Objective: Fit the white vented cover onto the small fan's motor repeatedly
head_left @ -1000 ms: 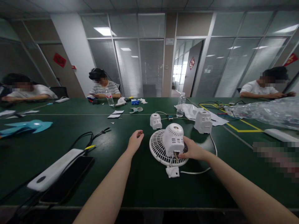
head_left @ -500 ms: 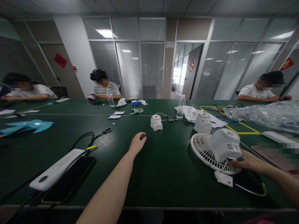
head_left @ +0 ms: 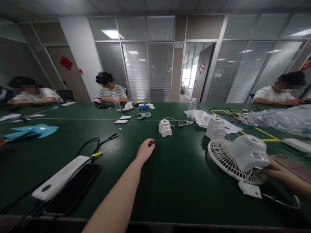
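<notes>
My right hand (head_left: 275,170) grips the near right side of a white fan head, its motor housing (head_left: 249,152) on top of a round grille (head_left: 222,158); the fingertips are hidden behind the housing. A small white plate (head_left: 250,190) with a cable hangs from the near side of the grille. My left hand (head_left: 145,151) is over the green table, fingers loosely curved and thumb apart, holding nothing. Beyond it stands a smaller white motor housing (head_left: 165,128) with a cable. Another white housing (head_left: 215,128) stands just behind the grille.
A white power bank-like box (head_left: 60,178), black cables and a dark phone (head_left: 73,189) lie at left, near blue fan blades (head_left: 36,131). Water bottles (head_left: 191,111), papers and clear plastic wrap (head_left: 279,119) lie further back. Several people sit across the table (head_left: 170,194).
My right hand has moved the fan head to the right, with the hanging plate and cable following. The whole view has shifted slightly. My left hand keeps about the same place and shape.
</notes>
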Tool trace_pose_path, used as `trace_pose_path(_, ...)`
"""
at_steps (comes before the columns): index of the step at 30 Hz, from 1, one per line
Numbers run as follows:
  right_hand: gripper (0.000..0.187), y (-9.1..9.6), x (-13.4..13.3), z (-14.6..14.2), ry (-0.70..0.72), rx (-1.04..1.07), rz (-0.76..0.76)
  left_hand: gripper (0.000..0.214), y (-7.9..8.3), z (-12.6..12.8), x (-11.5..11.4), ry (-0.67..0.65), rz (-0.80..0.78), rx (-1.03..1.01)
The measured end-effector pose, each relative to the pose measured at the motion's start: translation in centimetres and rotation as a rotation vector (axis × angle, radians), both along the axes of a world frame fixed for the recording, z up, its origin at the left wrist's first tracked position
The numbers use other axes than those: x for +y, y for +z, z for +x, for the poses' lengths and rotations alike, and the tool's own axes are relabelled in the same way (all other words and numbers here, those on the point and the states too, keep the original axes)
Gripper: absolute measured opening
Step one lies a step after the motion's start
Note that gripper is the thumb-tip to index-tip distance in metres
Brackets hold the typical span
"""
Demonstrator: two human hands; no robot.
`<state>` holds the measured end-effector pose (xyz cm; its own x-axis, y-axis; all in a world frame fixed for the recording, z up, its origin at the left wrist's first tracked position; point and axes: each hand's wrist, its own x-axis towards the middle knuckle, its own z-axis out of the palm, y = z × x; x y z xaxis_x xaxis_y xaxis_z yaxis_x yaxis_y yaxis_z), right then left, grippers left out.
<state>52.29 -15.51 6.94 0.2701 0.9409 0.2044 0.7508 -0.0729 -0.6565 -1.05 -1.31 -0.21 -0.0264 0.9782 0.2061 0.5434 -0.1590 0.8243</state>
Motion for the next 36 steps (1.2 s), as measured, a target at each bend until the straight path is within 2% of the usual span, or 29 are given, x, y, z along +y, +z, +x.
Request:
trace_pose_path(3, 0.114, 0.1, -0.5, -1.0, 0.067, 0.371, 0.092, 0.027, 0.0, 0.0, 0.1, -0.003, -0.002, 0.006)
trace_pose_path(5, 0.112, 0.5, -0.4, -2.4, 0.014, 0.4, 0.142, 0.026, -0.1, 0.1, 0.3, -0.003, -0.005, 0.012)
trace_pose_path(9, 0.116, 1.2, 0.4, -5.0, -0.13, 0.079, 0.107, 0.028, -0.1, 0.2, 0.4, 0.001, -0.012, 0.024)
trace_pose_path(11, 0.108, 1.2, 0.8, -5.7, -0.184, -0.075, 0.122, 0.028, 0.0, 0.2, 0.3, 0.0, -0.015, 0.029)
trace_pose_path(14, 0.096, 1.2, 0.9, -6.1, -0.248, -0.152, 0.139, 0.027, 0.2, 0.2, 0.0, -0.003, -0.021, 0.036)
trace_pose_path(18, 0.088, 1.7, 0.7, -5.9, -0.24, -0.263, 0.183, 0.028, 0.4, 0.2, -0.1, 0.002, -0.036, 0.054)
trace_pose_path(22, 0.091, 2.6, 1.8, -5.1, -0.214, -0.359, 0.219, 0.025, 0.5, 0.4, 0.2, 0.012, -0.048, 0.076)
trace_pose_path(27, 0.092, 4.3, 4.4, -5.1, -0.268, -0.463, 0.367, 0.026, 0.6, 0.6, 0.3, 0.024, -0.062, 0.098)
trace_pose_path(32, 0.09, 7.5, 8.1, -6.9, -0.237, -0.509, 0.602, 0.027, 1.0, 0.7, -0.1, 0.035, -0.075, 0.105)
trace_pose_path(34, 0.088, 8.9, 10.2, -7.8, -0.188, -0.52, 0.597, 0.027, 1.1, 0.8, -0.2, 0.04, -0.08, 0.107)
trace_pose_path(36, 0.082, 10.1, 12.5, -8.7, -0.138, -0.534, 0.529, 0.027, 1.2, 0.8, -0.2, 0.043, -0.083, 0.107)
